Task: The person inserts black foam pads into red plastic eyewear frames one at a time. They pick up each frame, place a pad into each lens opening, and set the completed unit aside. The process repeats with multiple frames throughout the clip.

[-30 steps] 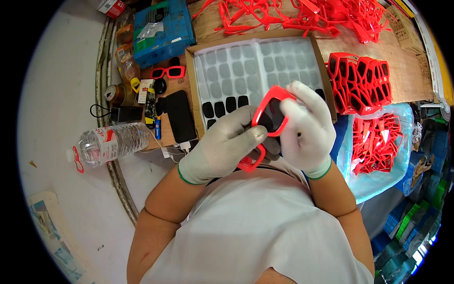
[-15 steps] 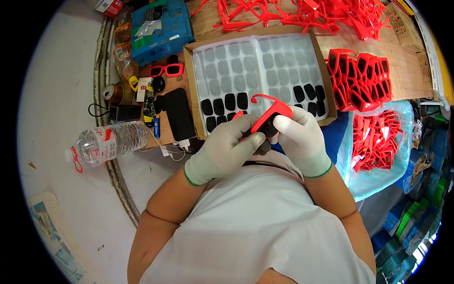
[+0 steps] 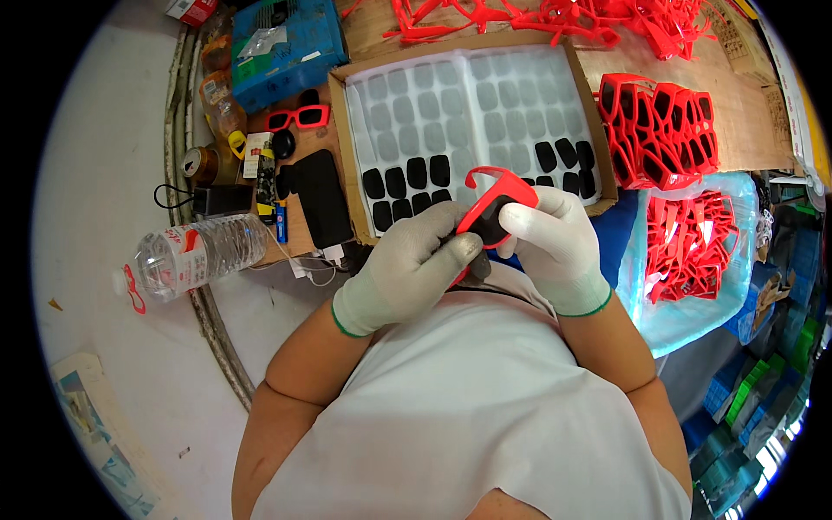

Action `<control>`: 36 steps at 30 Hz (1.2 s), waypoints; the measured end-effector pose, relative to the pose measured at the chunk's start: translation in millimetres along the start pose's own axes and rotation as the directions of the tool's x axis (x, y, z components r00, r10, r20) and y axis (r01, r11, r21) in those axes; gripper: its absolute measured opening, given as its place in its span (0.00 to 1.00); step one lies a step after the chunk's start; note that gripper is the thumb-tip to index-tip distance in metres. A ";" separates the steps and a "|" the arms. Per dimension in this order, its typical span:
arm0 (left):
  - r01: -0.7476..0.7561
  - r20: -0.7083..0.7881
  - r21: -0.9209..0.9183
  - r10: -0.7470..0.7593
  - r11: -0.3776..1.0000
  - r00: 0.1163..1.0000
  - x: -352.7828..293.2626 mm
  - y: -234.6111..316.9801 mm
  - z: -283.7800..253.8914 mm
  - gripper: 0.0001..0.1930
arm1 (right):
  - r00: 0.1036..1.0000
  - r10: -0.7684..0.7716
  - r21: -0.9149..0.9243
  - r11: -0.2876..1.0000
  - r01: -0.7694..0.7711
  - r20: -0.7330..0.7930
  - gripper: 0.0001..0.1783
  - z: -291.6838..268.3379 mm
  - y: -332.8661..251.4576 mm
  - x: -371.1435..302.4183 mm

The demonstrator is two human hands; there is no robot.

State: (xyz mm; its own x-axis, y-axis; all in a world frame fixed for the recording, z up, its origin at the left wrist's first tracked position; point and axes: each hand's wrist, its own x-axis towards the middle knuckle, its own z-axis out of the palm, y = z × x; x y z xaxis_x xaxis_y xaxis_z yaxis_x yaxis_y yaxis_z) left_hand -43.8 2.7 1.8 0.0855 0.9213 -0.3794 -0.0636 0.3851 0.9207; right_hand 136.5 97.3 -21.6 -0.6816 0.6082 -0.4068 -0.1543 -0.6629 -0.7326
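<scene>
Between my gloved hands is a pair of red sunglasses, tilted, with one dark lens showing in the frame. My left hand is closed round one side, its thumb at the lower edge of the lens. My right hand pinches the other side, thumb against the lens. The fingers behind the frame are partly hidden. Just beyond my hands lies a shallow cardboard box lined with white sheet. Rows of dark lenses lie in its near part, and greyish lens shapes show through the sheet farther back.
Stacked red sunglasses stand right of the box, above a lined bin of red frame parts. More red frames lie at the back. Leftward are a phone, a blue case, red sunglasses and a large plastic bottle.
My hands have turned the sunglasses so that more of the dark lens faces up. My right thumb has shifted onto the lens side. The whole view has moved slightly.
</scene>
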 end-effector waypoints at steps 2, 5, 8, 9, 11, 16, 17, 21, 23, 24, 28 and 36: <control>-0.019 -0.006 0.077 0.020 0.997 1.000 -0.7 -4.0 -1.3 0.13 | 1.000 0.009 -0.007 1.000 -0.009 -0.017 0.11 3.5 -2.3 -0.1; -0.022 -0.004 0.075 0.022 0.997 1.000 -1.9 -1.6 -1.4 0.13 | 0.997 0.070 -0.002 0.998 -0.070 0.024 0.11 -3.9 -1.1 1.1; -0.051 -0.008 0.081 0.052 0.995 0.999 -1.9 -6.4 -1.7 0.13 | 0.998 0.055 0.019 0.998 -0.055 0.017 0.11 -2.8 0.6 -0.3; -0.049 -0.008 0.072 0.050 0.996 0.999 -2.3 -6.6 -1.5 0.13 | 0.998 0.050 0.016 0.999 -0.050 0.025 0.11 -2.6 0.7 -0.3; -0.045 -0.008 0.052 0.046 0.998 0.999 -2.8 -6.6 -0.9 0.13 | 0.998 0.039 0.011 0.999 -0.039 0.042 0.12 -1.7 0.3 -0.4; -0.036 -0.018 -0.020 0.035 0.999 0.999 -1.7 -7.6 0.9 0.14 | 1.000 0.025 -0.041 0.999 -0.025 -0.003 0.12 2.3 -5.0 -4.9; -0.037 -0.018 -0.034 0.037 0.999 0.999 -1.5 -6.3 0.9 0.14 | 1.000 0.031 -0.054 0.998 -0.031 0.001 0.13 3.3 -8.7 -6.1; -0.050 0.028 -0.029 0.051 0.998 0.998 -3.7 -4.5 -0.1 0.16 | 0.997 0.075 0.084 0.994 -0.076 0.012 0.13 18.9 -20.7 -21.0; -0.104 0.016 0.022 0.103 0.994 0.995 -6.1 -9.3 1.6 0.14 | 0.993 0.116 0.103 0.988 -0.113 -0.022 0.13 22.2 -21.3 -27.3; -0.130 -0.006 0.012 0.130 0.991 0.992 -6.6 -9.7 3.4 0.14 | 0.995 0.094 0.075 0.993 -0.092 -0.018 0.13 21.4 -20.7 -28.0; -0.190 -0.063 0.014 0.191 0.982 0.980 -7.1 -11.6 8.4 0.14 | 1.000 0.022 0.035 0.999 -0.023 0.022 0.12 15.7 -15.6 -28.8; -0.242 -0.152 0.209 0.276 0.948 0.949 -8.6 -20.3 21.3 0.12 | 0.989 -0.120 -0.225 0.969 0.098 -0.083 0.11 22.2 -3.6 -28.3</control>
State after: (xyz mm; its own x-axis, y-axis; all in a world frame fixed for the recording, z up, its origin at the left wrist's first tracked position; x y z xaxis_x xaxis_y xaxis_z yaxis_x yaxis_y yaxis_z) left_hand -22.1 -14.2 -11.8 -0.0871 0.9889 -0.1203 0.1265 0.1308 0.9833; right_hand 140.4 72.8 4.7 -0.5961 0.7175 -0.3603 -0.0559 -0.4848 -0.8729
